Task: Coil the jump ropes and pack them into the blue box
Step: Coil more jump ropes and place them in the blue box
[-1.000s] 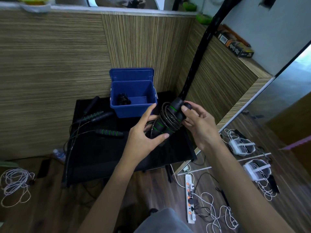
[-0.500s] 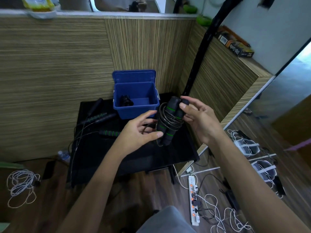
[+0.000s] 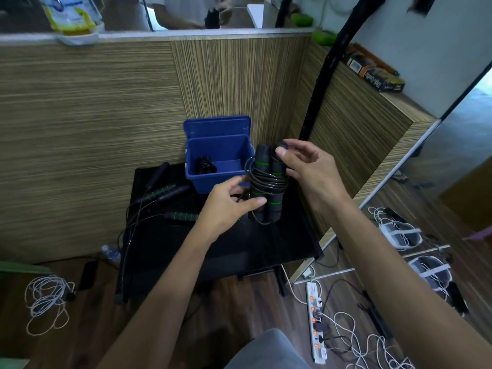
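A black jump rope with green-ringed handles (image 3: 267, 186) stands upright above the black table (image 3: 226, 246), its cord wound round the two handles. My right hand (image 3: 306, 169) holds the handles near their tops from the right. My left hand (image 3: 231, 203) pinches the cord at the bundle's left side. Just behind stands the open blue box (image 3: 221, 158) with a coiled black rope (image 3: 204, 165) inside at the left. More uncoiled ropes with green-striped handles (image 3: 170, 193) lie on the table's left part.
Wood-grain partition walls enclose the table at the back and right. A black pole (image 3: 323, 73) rises by the right wall. On the floor lie a power strip (image 3: 315, 318), white cables (image 3: 45, 302) and a water bottle (image 3: 110, 253).
The rope bundle turned from tilted to upright and moved closer to the blue box. My left hand slid from the handles' lower end to the cord on the left.
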